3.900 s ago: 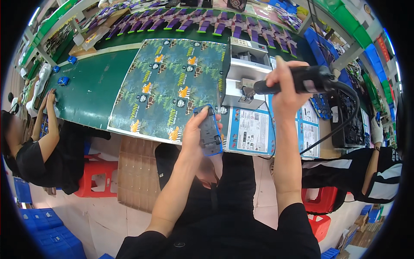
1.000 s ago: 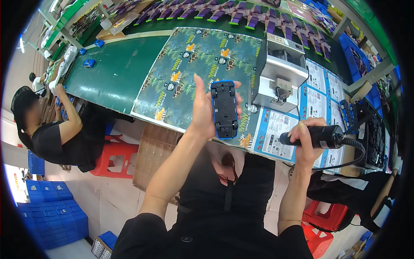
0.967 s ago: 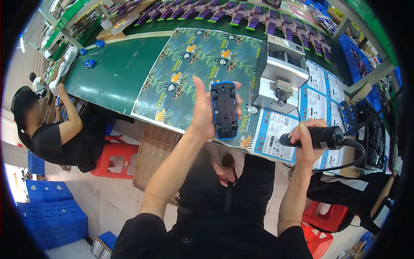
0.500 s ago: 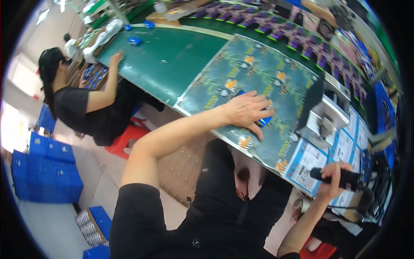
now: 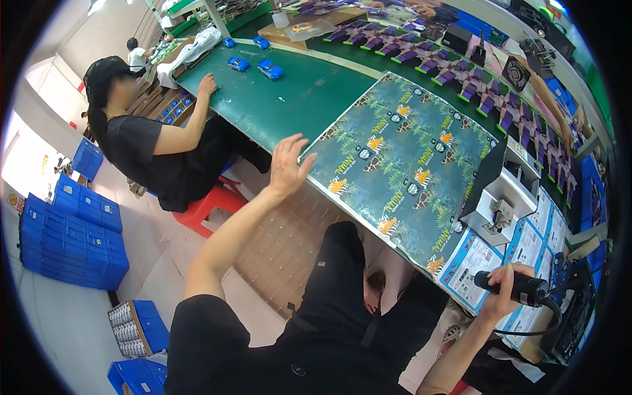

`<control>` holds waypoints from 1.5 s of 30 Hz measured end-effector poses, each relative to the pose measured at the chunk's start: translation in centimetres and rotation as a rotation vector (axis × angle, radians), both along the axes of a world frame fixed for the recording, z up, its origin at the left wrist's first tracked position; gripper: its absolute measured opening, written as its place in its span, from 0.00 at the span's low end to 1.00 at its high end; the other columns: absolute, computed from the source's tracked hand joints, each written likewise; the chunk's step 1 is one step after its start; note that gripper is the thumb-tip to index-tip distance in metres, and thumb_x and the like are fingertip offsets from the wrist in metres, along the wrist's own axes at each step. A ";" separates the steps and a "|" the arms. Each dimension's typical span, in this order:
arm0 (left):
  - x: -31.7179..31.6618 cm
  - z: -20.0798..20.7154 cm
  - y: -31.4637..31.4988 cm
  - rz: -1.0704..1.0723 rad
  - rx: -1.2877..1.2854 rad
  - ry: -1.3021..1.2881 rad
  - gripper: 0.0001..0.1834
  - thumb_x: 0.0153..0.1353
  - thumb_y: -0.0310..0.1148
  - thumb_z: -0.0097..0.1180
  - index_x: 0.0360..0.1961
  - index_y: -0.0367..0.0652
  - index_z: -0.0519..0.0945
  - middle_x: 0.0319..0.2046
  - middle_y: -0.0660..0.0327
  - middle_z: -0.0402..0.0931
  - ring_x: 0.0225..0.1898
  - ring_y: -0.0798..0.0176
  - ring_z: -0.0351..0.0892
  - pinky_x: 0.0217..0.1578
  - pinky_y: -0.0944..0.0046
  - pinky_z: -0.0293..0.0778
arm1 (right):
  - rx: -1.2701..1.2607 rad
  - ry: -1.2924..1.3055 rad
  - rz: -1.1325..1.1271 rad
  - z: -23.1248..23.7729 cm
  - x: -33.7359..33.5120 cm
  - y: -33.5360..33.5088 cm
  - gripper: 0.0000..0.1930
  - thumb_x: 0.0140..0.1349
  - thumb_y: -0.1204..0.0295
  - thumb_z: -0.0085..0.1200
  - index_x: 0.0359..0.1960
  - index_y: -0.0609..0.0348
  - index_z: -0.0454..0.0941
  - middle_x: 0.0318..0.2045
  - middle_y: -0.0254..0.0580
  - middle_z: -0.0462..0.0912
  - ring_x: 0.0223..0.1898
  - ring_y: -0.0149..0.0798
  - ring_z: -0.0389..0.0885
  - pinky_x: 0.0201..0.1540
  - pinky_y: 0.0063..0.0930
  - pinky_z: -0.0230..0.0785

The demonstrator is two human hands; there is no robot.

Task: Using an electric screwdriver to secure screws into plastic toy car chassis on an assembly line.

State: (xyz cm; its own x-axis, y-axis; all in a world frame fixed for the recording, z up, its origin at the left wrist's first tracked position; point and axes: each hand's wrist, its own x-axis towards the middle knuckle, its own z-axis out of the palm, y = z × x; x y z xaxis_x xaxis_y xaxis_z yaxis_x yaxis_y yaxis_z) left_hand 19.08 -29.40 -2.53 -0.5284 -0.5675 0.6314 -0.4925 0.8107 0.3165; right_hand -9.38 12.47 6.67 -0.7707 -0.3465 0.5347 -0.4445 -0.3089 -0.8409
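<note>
My left hand [image 5: 288,170] is raised at the left edge of the patterned mat [image 5: 368,178], fingers spread, with nothing in it. In my right hand [image 5: 503,297] is a black corded electric screwdriver [image 5: 528,289], gripped around its body and pointing left over the printed sheets [image 5: 469,266]. On the green tabletop [image 5: 289,99], beyond my left hand, a blue toy car [image 5: 269,69] stands close to a second blue car [image 5: 238,64]. Two more small blue cars [image 5: 261,42] sit farther back.
A grey metal fixture [image 5: 503,197] stands at the mat's right side. Behind the mat runs a row of purple and green parts [image 5: 447,71]. A co-worker [image 5: 141,141] sits at left on a red stool [image 5: 214,205]. Blue boxes [image 5: 72,240] are stacked on the floor.
My left hand has let go of the blue toy car and moved left, off the mat. One more blue car now stands on the green tabletop. My right hand still holds the screwdriver.
</note>
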 end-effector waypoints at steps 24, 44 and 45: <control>-38.6 6.2 42.7 -1.166 0.731 0.115 0.19 0.55 0.30 0.64 0.47 0.34 0.76 0.38 0.47 0.79 0.39 0.45 0.81 0.39 0.55 0.76 | 0.104 -0.343 0.118 4.5 -0.9 16.4 0.13 0.48 0.80 0.71 0.31 0.62 0.77 0.25 0.35 0.80 0.26 0.24 0.77 0.29 0.17 0.67; -42.0 13.2 41.9 -1.214 1.214 0.576 0.20 0.48 0.31 0.74 0.38 0.39 0.76 0.32 0.63 0.80 0.33 0.70 0.78 0.35 0.68 0.74 | 0.040 -0.263 0.160 3.2 -0.5 18.2 0.15 0.52 0.74 0.65 0.33 0.63 0.68 0.18 0.40 0.73 0.14 0.31 0.73 0.19 0.24 0.71; -38.4 15.0 39.1 -1.190 1.272 0.670 0.16 0.51 0.29 0.72 0.37 0.40 0.76 0.31 0.65 0.80 0.30 0.74 0.77 0.33 0.71 0.73 | -0.017 -0.295 0.201 3.7 -0.5 17.5 0.15 0.55 0.73 0.63 0.34 0.63 0.67 0.17 0.40 0.72 0.14 0.31 0.72 0.19 0.24 0.71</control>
